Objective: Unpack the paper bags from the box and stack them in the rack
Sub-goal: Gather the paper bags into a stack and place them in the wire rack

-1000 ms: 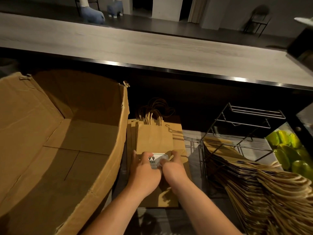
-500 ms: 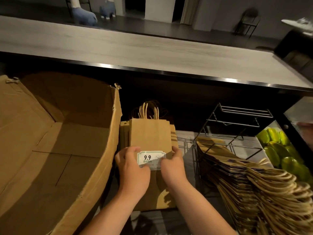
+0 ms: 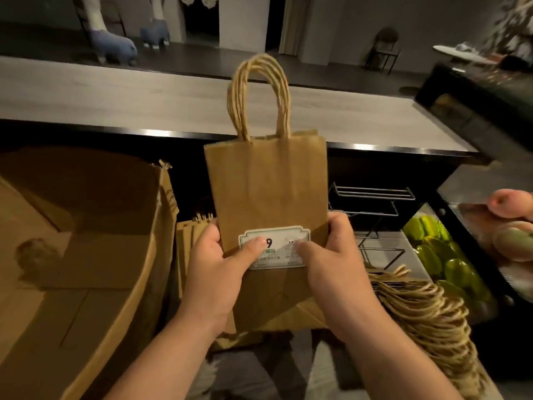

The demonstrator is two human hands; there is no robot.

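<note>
Grey wood-grain counter [image 3: 173, 102], dim room behind, cardboard box [image 3: 86, 255] below

1. The scene is dim, with warm light falling from above onto the paper bag [image 3: 268, 192] and both forearms.
2. A thin glare line runs along the metal edge of the desk [image 3: 360, 147].
3. Deep shadow fills the space under it.
4. The right edge of the frame is blurred, and straight lines bend near the borders.

Single head-worn wide-angle view, facing forward and down, close above the hands [image 3: 331, 267] (no second view), counter [image 3: 144, 99] beyond
</note>
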